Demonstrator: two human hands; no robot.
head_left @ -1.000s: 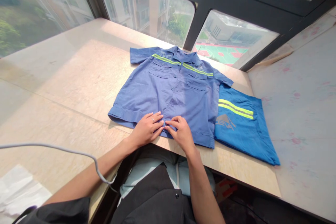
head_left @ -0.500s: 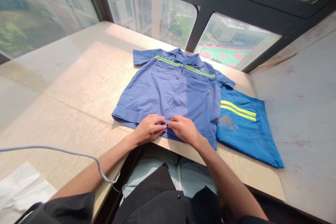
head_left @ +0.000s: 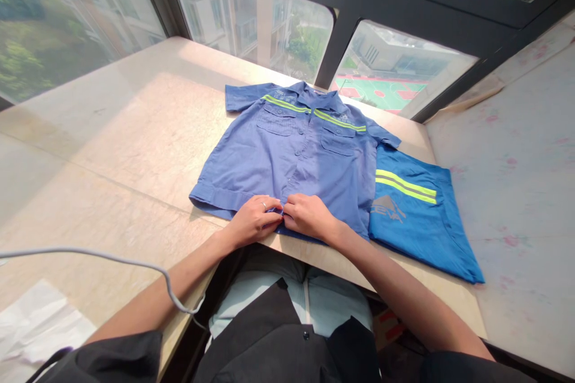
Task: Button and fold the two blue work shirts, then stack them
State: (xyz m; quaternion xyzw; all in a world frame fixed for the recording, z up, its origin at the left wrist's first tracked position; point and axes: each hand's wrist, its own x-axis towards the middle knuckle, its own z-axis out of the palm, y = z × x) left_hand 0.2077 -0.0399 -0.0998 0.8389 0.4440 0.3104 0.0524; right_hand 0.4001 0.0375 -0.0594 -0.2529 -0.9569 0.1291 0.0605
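A blue short-sleeved work shirt (head_left: 287, 155) lies spread face up, its collar toward the window and its hem toward me. Yellow-green stripes cross its chest above two flap pockets. At the middle of the hem, my left hand (head_left: 256, 219) pinches the front edge of the cloth; a ring is on one finger. Close against it, my right hand (head_left: 309, 215) has its fingers curled on the same spot of the shirt. The fingertips of both hands meet there and hide the small part between them.
Right of the shirt lies a folded brighter-blue garment (head_left: 417, 221) with a yellow-green stripe, partly under the sleeve. A grey cable (head_left: 112, 257) crosses at left above white paper (head_left: 40, 323). The pale ledge (head_left: 112, 131) meets window frames behind and a patterned wall (head_left: 516, 191) at right.
My right hand has turned, its forearm swinging out to the right, and its fingers have curled in closer at the hem. My left hand has tightened into a pinch. The shirt stays spread.
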